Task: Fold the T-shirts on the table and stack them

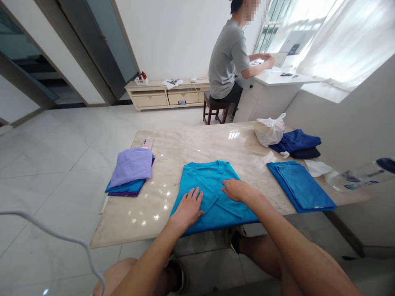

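Note:
A turquoise T-shirt [205, 176] lies on the marble-patterned table in front of me, collar at the far side. Its sleeves are folded inward across the body, and the near part hangs over the table edge. My left hand [189, 207] rests flat on the left side of the shirt, fingers spread. On the right side, my right hand [237, 190] has its fingers bent and drawn together on the fabric near the folded sleeve; its thumb is hidden.
Folded clothes with a lilac one [131, 166] on top lie left, beside a phone [148, 143]. A folded blue garment [300, 185], plastic bag [270, 130], dark blue cloth [296, 142] and clear bottle [361, 174] are right. A person [230, 57] sits at a white desk [277, 78].

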Demonstrator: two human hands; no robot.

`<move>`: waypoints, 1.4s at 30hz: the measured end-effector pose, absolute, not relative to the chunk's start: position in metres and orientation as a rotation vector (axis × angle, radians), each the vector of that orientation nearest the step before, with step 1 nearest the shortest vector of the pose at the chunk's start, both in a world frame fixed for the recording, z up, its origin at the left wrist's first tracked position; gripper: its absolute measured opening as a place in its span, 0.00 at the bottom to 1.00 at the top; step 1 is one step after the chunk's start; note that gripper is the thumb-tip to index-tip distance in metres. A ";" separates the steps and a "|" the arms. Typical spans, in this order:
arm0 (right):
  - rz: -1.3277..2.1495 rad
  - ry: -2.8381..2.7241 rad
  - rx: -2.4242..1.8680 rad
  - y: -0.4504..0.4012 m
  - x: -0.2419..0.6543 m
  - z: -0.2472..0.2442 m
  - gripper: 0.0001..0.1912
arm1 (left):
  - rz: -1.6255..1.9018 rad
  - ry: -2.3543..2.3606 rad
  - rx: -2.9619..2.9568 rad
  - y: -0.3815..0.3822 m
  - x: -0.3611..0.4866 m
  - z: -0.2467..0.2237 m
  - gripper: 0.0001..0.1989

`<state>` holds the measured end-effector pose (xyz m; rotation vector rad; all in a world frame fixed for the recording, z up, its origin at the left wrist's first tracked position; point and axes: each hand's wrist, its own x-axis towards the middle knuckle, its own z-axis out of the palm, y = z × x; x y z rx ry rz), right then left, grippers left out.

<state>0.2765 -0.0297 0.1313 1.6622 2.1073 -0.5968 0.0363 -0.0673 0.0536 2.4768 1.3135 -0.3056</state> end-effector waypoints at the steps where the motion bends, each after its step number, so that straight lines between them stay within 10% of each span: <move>1: -0.606 2.092 1.663 -0.030 0.277 0.131 0.24 | -0.306 1.315 2.476 -0.067 0.036 0.054 0.38; 42: -0.633 2.033 1.632 -0.029 0.287 0.126 0.22 | -0.306 1.291 2.483 -0.065 0.033 0.052 0.38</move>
